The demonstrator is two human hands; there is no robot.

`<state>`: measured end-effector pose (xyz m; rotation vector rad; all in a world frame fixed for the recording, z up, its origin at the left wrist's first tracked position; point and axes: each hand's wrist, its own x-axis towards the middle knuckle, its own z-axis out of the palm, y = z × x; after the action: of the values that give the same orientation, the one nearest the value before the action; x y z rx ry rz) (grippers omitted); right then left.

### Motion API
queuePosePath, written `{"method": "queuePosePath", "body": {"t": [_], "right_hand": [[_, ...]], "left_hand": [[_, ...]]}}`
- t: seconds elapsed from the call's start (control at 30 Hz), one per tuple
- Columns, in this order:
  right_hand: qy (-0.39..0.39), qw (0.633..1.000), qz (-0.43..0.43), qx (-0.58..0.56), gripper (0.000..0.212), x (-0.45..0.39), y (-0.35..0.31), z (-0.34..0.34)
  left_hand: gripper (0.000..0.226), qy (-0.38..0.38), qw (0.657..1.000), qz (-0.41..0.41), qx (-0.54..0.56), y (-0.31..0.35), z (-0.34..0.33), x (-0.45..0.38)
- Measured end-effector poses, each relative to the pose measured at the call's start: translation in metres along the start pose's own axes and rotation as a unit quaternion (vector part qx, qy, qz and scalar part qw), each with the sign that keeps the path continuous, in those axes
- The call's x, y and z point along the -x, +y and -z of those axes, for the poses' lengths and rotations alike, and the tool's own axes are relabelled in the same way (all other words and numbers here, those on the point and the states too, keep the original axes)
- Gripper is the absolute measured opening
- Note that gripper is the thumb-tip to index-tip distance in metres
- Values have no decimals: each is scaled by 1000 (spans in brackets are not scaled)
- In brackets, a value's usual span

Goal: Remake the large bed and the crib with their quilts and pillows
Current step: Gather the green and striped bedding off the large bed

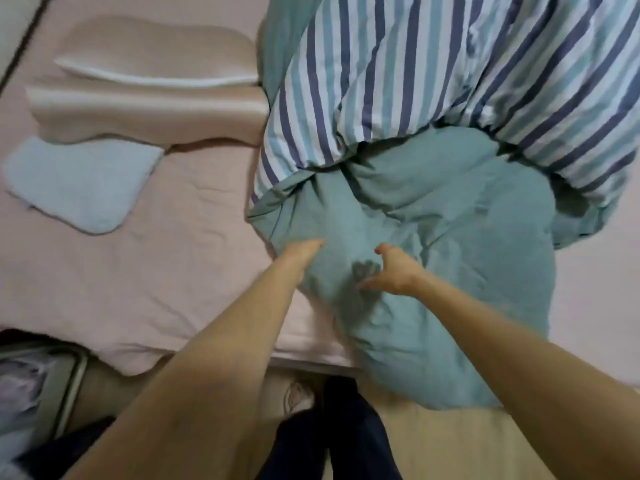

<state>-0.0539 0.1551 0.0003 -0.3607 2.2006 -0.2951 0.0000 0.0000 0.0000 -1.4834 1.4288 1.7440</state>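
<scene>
A bunched quilt lies on the large bed's pink sheet point(156, 271), its plain green side point(450, 254) towards me and its blue-and-white striped side point(450, 81) heaped behind. One green corner hangs over the near bed edge. My left hand point(303, 252) is at the quilt's left edge, with the thumb on top and the fingers tucked out of sight under the fabric. Just above the green fabric my right hand point(394, 271) hovers with its fingers spread and holds nothing; it casts a shadow on the quilt. A pink contoured pillow point(145, 109) lies at the far left.
A small light-blue cloth point(79, 185) lies on the sheet in front of the pillow. Below the bed edge are my dark-trousered legs point(346, 438), a slipper point(298, 396) and a beige floor point(450, 441). A metal-framed object point(69, 382) stands at the bottom left.
</scene>
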Motion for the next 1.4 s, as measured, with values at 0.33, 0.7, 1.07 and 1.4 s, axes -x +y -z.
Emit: {"method": "queuePosePath", "body": {"t": [0.33, 0.7, 1.07, 1.4], "right_hand": [[61, 997, -38, 1, 124, -1, 50, -53], [342, 906, -153, -196, 29, 64, 90, 21], [517, 822, 84, -225, 27, 88, 71, 218], [520, 837, -48, -160, 52, -30, 191, 390]], "left_hand": [[45, -30, 992, 11, 119, -21, -72, -57], [20, -30, 963, -269, -4, 62, -71, 62], [142, 104, 562, -538, -619, 139, -149, 121], [29, 167, 666, -529, -499, 297, -306, 81]]}}
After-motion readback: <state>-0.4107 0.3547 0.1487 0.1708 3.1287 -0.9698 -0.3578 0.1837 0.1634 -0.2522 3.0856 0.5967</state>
